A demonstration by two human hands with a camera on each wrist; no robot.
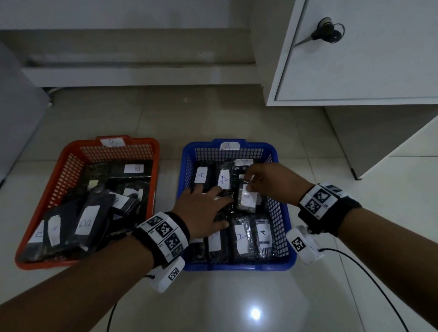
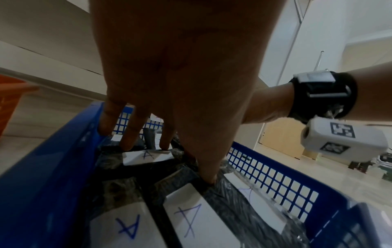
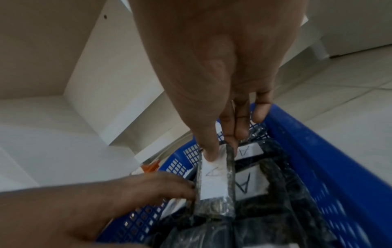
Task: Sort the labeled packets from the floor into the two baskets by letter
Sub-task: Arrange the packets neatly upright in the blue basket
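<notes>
The right hand (image 1: 263,179) pinches the far end of a dark packet (image 1: 246,199) between thumb and fingers, its white label marked A facing up, and holds it tilted over the middle of the blue basket (image 1: 285,261). The left hand (image 1: 203,211) lies with its fingers stretched flat, pressing on the packets already in that basket, just at 9 o'clock of the held one; it grips nothing.

The step in hand looks like setting this A packet into a gap among its fellows. To do it well, the flat hand should keep the neighbours pushed towards 9 o'clock so that the slot stays wide, while the pinching hand lowers the near end first and lets the packet lie down label up. The wrapping looks slick, so a pinch on the label edge alone could slip; a hold on the packet's body is safer.

Other A packets fill the basket's near row at 6 o'clock and the far row at 12 o'clock. The red basket (image 1: 45,203), tagged B, stands well off at 9 o'clock with B packets heaped in it. No packet shows on the floor (image 1: 250,307) in view, so the sorting seems nearly done
</notes>
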